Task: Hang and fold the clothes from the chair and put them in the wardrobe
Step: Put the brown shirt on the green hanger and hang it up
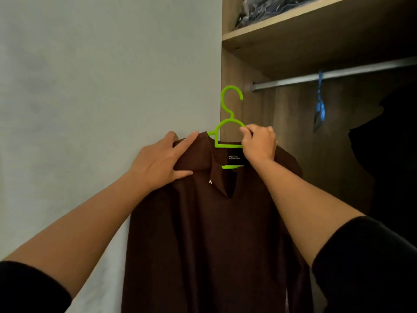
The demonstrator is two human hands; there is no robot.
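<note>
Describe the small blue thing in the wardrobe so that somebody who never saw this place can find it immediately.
Look into the open wooden wardrobe on the right and find the horizontal grey metal rail under its shelf. From this rail hangs a small blue item on a blue cord, to the right of the bright green plastic hanger. It is the only thing visibly hanging on the rail, and the only blue one there; what it is I cannot tell.
</note>
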